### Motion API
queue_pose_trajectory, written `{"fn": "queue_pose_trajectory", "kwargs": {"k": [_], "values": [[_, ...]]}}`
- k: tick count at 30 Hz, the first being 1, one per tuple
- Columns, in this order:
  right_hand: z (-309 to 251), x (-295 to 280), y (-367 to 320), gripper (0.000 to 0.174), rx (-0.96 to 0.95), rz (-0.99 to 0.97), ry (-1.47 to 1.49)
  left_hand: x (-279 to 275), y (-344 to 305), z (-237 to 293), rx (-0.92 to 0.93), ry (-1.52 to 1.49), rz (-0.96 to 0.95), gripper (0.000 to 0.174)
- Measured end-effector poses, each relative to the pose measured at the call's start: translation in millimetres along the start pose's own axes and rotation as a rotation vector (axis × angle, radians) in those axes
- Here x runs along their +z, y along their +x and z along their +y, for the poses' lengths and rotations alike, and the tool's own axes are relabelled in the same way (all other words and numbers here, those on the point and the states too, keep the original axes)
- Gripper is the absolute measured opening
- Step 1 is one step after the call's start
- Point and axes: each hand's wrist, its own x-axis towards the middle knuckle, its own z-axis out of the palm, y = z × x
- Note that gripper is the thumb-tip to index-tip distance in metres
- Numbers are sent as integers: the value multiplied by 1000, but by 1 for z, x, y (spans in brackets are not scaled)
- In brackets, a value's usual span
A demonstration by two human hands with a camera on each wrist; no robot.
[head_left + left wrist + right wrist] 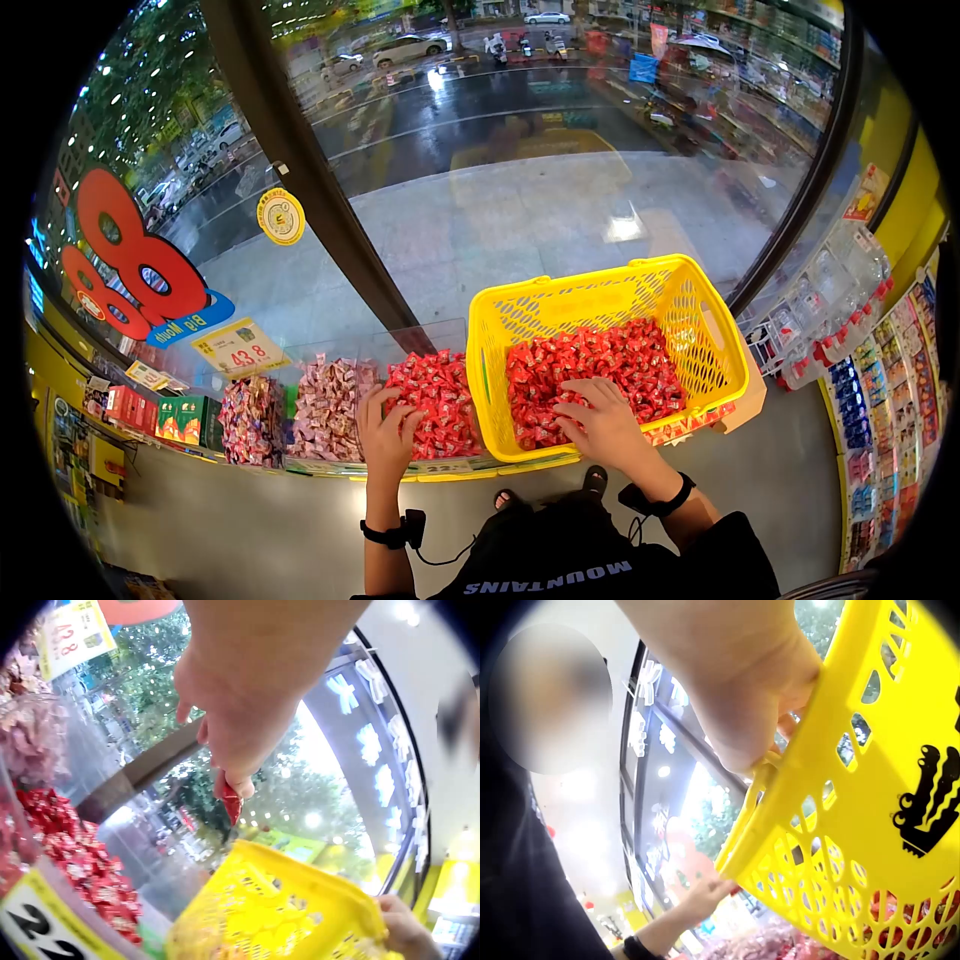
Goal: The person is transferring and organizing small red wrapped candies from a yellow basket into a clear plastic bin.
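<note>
My left hand is over the left edge of a bin of red wrapped candies. In the left wrist view, its thumb and fingers pinch one red wrapped candy. A yellow plastic basket stands to the right, its bottom covered with red wrapped candies. My right hand reaches over the basket's near rim, fingers spread and slightly bent above the candies. The right wrist view shows that hand crossing the rim beside the folded yellow handle, with its fingertips mostly hidden behind the basket wall.
Bins of pink-wrapped candies and dark mixed candies line the ledge on the left, with a price sign above them. Behind stands a large window with a dark post. Stocked shelves are at the right.
</note>
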Motion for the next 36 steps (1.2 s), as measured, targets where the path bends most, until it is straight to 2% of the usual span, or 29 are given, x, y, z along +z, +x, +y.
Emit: {"fn": "queue_pose_trajectory", "kwargs": {"k": [4,8,11,18,21,26,36], "values": [[-2,7,-7,20,108,24,-6,45,-42,-60,-8,12,-176,24],[-11,8,-7,19,134,53,-42,76,-72,-93,-42,148,-572,31],[-12,6,-5,19,113,58,-60,70,-58,-80,-45,45,-549,32],[-11,9,-6,22,111,54,-56,7,39,23,148,-175,-327,30],[-12,5,-6,22,109,41,-43,1,59,60,255,-234,-345,29],[-3,-17,-5,23,32,53,-95,22,60,113,358,-288,-384,32],[73,-92,-27,26,-54,-5,-67,63,69,212,369,-178,-458,35]]}}
